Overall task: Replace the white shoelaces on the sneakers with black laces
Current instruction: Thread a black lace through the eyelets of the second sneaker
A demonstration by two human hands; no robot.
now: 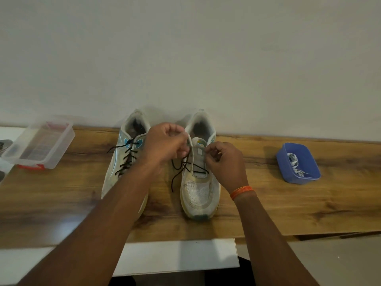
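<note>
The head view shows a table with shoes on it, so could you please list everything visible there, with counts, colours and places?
Sneakers: two, white with blue accents, mid-table by the wall; left sneaker fully laced in black, right sneaker partly laced.
Black lace: one, loose on the right sneaker, an end trailing onto the wooden table.
Blue tub: one, right side of the table, holding white laces.
Clear plastic box: one, red clips, left side of the table.
Orange wristband: one, on the right wrist.
Left hand: pinching at the right sneaker's tongue.
Right hand: pinching at the lace beside the eyelets.
</note>
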